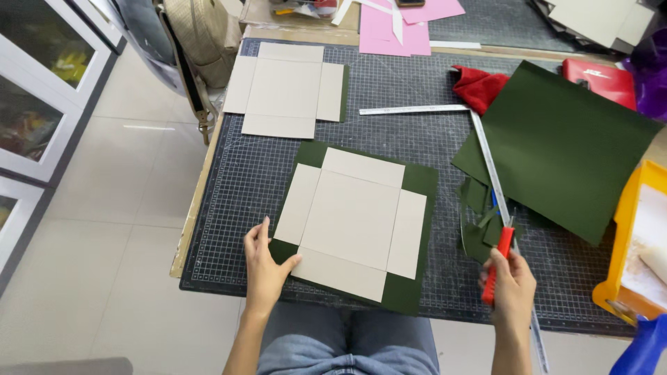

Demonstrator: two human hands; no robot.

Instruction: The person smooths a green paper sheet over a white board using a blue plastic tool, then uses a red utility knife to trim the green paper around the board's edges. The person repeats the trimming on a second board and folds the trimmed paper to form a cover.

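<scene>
A cross-shaped set of grey cardboard panels [351, 222] lies on a dark green paper sheet [417, 182] on the gridded cutting mat [236, 187]. My left hand [265, 267] rests on the sheet's near left corner, thumb touching the cardboard edge. My right hand [513, 283] grips a red utility knife [497, 267] at the mat's near right, beside a metal L-square ruler [490, 163]. Green paper offcuts [479, 222] lie just left of the knife.
A second cardboard cross [285, 90] lies at the mat's far left. A large green sheet [566, 149] covers the right side, with red cloth [478, 87], a red box [601, 80], pink paper [396, 31], and a yellow tray [629, 229] around it. The floor is to the left.
</scene>
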